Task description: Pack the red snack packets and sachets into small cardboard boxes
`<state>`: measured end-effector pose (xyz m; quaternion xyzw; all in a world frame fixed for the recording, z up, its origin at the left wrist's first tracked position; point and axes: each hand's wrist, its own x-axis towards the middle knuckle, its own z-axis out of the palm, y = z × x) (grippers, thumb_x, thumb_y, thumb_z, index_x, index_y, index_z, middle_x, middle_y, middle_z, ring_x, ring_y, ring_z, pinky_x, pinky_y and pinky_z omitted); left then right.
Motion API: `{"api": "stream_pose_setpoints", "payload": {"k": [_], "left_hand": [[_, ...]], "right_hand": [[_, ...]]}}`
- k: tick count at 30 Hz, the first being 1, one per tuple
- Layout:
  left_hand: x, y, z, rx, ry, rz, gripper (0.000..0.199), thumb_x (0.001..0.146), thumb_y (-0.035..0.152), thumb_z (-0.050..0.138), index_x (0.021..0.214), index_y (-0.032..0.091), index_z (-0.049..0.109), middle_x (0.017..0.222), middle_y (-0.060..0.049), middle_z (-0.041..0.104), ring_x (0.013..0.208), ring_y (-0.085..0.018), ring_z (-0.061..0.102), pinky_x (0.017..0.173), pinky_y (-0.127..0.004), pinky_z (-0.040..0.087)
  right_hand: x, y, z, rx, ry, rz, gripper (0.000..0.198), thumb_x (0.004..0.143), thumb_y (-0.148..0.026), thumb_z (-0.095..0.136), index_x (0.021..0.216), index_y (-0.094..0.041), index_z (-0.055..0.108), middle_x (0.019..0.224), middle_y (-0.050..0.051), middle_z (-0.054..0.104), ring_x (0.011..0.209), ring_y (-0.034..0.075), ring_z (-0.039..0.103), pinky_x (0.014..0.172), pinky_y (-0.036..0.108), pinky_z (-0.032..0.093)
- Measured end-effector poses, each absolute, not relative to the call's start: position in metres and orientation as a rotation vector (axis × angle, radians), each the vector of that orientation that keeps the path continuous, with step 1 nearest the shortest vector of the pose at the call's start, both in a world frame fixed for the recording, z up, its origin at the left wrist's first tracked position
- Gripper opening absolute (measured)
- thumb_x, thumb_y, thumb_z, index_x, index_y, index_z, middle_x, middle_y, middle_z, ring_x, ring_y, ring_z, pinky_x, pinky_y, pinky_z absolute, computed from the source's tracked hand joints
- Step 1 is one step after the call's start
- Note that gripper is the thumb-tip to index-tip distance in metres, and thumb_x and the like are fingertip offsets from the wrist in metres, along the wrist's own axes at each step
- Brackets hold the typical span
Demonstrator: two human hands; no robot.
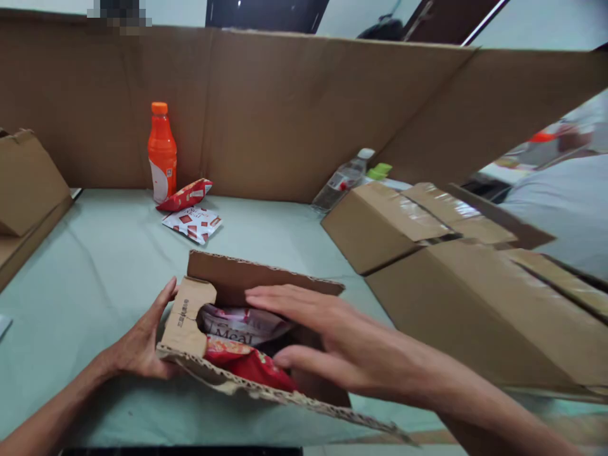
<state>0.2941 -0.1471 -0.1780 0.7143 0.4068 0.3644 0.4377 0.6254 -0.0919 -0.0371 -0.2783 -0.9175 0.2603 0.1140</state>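
Observation:
A small open cardboard box (185, 316) sits on the table in front of me. My left hand (145, 342) grips its left end, with the thumb near the top and the fingers low. Inside lie a white printed packet (247, 324), on which "Meal" can be read, and a red packet (251, 367). My right hand (323, 332) reaches over the box opening from the right, fingers stretched and thumb apart. Its thumb tip is close to the red packet; whether it touches is unclear. The hand hides the right part of the box's inside.
On the table (266, 231) behind stand an orange bottle (162, 152), a red packet (185, 194) and a white packet (193, 223). A clear bottle (342, 180) leans at the back right. Taped cardboard boxes (475, 304) fill the right; a cardboard wall (294, 114) closes the back.

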Motion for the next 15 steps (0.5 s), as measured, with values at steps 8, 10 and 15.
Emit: {"api": "stream_pose_setpoints", "payload": {"k": [8, 10, 15], "left_hand": [[0.294, -0.155, -0.180, 1.786, 1.015, 0.921, 0.132, 0.070, 0.051, 0.088, 0.162, 0.039, -0.006, 0.170, -0.012, 0.015, 0.151, -0.048, 0.025, 0.122, -0.069, 0.019], [0.295, -0.154, -0.176, 1.801, 0.991, 0.928, 0.131, 0.070, 0.051, 0.087, 0.163, 0.037, -0.005, 0.169, -0.013, 0.017, 0.150, -0.049, 0.025, 0.121, -0.070, 0.021], [0.301, -0.152, -0.172, 1.830, 0.983, 0.948, 0.127, 0.065, 0.053, 0.086, 0.164, 0.030, 0.010, 0.166, -0.015, 0.028, 0.149, -0.050, 0.027, 0.122, -0.067, 0.023]], "right_hand": [[0.554, -0.107, -0.069, -0.926, -3.101, 0.235, 0.019, 0.088, -0.013, 0.060, 0.102, -0.012, 0.072, 0.097, 0.015, 0.075, 0.088, 0.026, 0.067, 0.084, 0.040, 0.052], [0.555, -0.107, -0.068, -0.865, -3.042, 0.374, 0.017, 0.089, -0.009, 0.055, 0.089, -0.016, 0.071, 0.087, 0.009, 0.074, 0.076, 0.020, 0.065, 0.073, 0.033, 0.050], [0.583, -0.105, -0.032, -0.773, -2.626, 0.587, 0.025, 0.095, -0.020, 0.051, 0.076, -0.025, 0.065, 0.071, 0.002, 0.070, 0.060, 0.016, 0.061, 0.056, 0.028, 0.050]]}}
